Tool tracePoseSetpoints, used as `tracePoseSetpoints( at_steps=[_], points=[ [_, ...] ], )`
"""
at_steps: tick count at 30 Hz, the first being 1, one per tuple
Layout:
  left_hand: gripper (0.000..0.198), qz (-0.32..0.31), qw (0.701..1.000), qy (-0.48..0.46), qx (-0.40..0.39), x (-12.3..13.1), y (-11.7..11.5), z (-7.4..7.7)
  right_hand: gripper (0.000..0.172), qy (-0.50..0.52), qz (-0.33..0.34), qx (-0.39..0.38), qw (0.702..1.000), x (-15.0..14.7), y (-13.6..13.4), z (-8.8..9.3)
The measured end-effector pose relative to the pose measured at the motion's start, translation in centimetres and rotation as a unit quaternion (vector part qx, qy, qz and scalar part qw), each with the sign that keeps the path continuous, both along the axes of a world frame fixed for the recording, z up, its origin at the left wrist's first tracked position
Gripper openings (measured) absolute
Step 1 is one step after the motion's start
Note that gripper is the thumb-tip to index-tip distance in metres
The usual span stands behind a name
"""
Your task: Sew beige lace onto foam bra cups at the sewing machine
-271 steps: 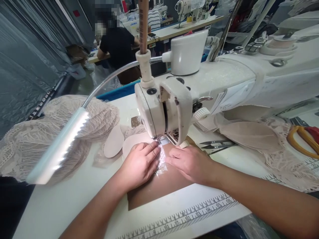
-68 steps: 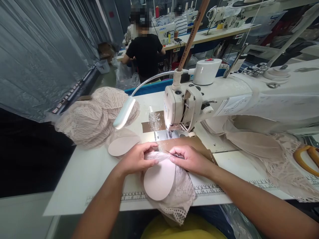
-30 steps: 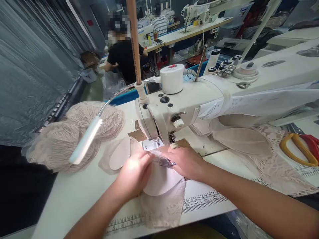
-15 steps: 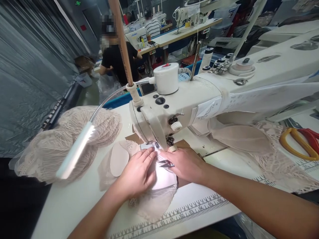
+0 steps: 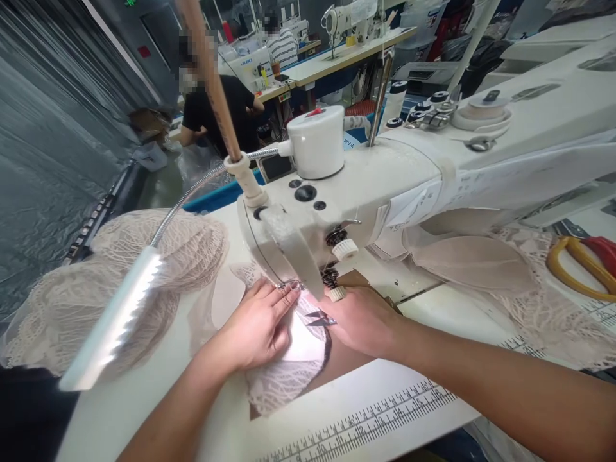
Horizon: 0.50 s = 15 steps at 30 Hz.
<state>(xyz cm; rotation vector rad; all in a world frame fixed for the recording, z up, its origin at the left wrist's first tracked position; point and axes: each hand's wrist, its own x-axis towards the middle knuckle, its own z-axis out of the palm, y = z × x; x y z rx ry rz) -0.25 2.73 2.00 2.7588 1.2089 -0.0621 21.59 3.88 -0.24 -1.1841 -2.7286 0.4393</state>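
Observation:
My left hand (image 5: 260,324) lies with its fingers stretched out on a beige lace and white fabric piece (image 5: 303,346), fingertips close to the presser foot of a white sewing machine (image 5: 283,240). In my right hand (image 5: 363,321) is a pair of thread snips (image 5: 320,319), its pointed blades sticking out to the left over the fabric. The right fingertips rest by the presser foot, partly hidden behind the machine head and tension knob. The needle cannot be made out. Left of my left hand lies a smooth beige oval pad (image 5: 227,298) on sheer lace.
Stacked lace pieces (image 5: 120,301) lie at the left under a lit lamp (image 5: 115,321). A beige cup (image 5: 471,263) and yellow-handled scissors (image 5: 572,269) are at the right. A printed ruler (image 5: 366,430) runs along the table's front. Ahead, a person in black (image 5: 216,109) sits.
The fabric piece has shifted towards the machine and turned slightly, uncovering more brown surface by its lower edge. Both hands keep their places by the presser foot. The camera view has shifted a little.

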Motion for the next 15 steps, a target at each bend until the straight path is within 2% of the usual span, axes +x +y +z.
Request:
tracePoseSetpoints(
  at_steps=[4, 8, 11, 15],
  points=[
    [0.052, -0.015, 0.998, -0.012, 0.058, 0.0, -0.8, -0.1, 0.027, 0.005, 0.030, -0.020, 0.999, 0.4, 0.1, 0.3],
    [0.042, -0.004, 0.995, -0.061, 0.074, 0.8, -1.9, -1.0, 0.027, 0.008, 0.041, -0.014, 0.999, 0.4, 0.0, 0.1],
    [0.047, 0.006, 0.995, -0.064, 0.075, 1.2, -2.2, -1.6, 0.033, 0.000, 0.037, -0.001, 0.999, 0.3, -0.2, -0.2],
    [0.052, 0.004, 0.995, -0.063, 0.074, 1.1, -2.0, -1.9, 0.032, -0.004, 0.031, 0.017, 0.999, 0.2, -0.3, -0.2]
  ],
)
